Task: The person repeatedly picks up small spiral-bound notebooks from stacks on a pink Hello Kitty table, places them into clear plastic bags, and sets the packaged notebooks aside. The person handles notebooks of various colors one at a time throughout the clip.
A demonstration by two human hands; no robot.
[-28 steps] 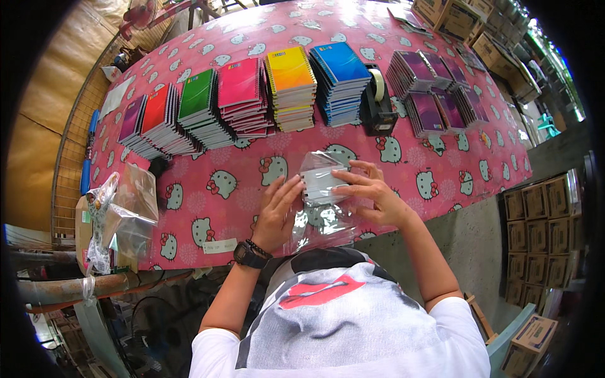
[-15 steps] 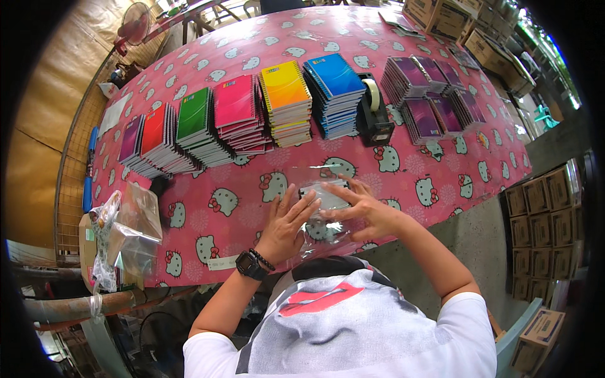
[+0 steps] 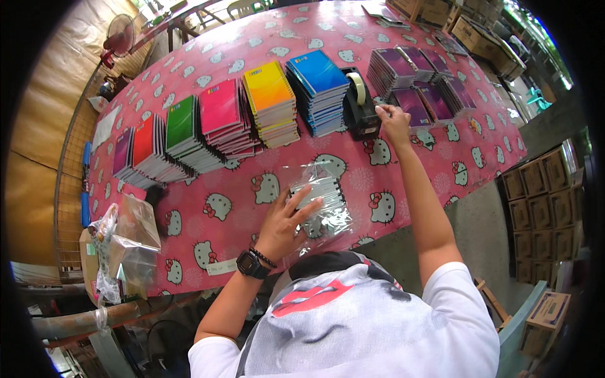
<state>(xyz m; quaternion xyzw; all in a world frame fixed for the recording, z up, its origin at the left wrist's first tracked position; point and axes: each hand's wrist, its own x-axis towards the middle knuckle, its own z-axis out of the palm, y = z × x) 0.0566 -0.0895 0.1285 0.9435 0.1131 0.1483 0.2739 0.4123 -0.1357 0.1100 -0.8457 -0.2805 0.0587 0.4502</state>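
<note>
My left hand (image 3: 288,217) lies with spread fingers on a clear plastic bag (image 3: 331,227) in front of me. Inside the bag are notebooks (image 3: 324,192), showing a white side and dark spiral binding; how many is unclear. My right hand (image 3: 396,126) reaches forward, thumb and fingers pinched together. Its fingertips are just right of a black tape dispenser (image 3: 363,116) with a pale tape roll (image 3: 357,87). Whatever thin thing the pinch may hold is too small to make out. Close to this hand are stacks of purple spiral notebooks (image 3: 413,104).
Across the table (image 3: 239,183) stand stacks of blue (image 3: 318,72), yellow (image 3: 270,85), pink (image 3: 220,107), green (image 3: 181,120), red (image 3: 148,138) and purple notebooks (image 3: 123,150). Loose clear bags (image 3: 135,233) hang at the left edge. Cardboard boxes (image 3: 541,208) are piled at the right.
My right hand has left the plastic bag and moved forward and right to the tape dispenser, closing into a pinch. My left hand has stayed on the bag.
</note>
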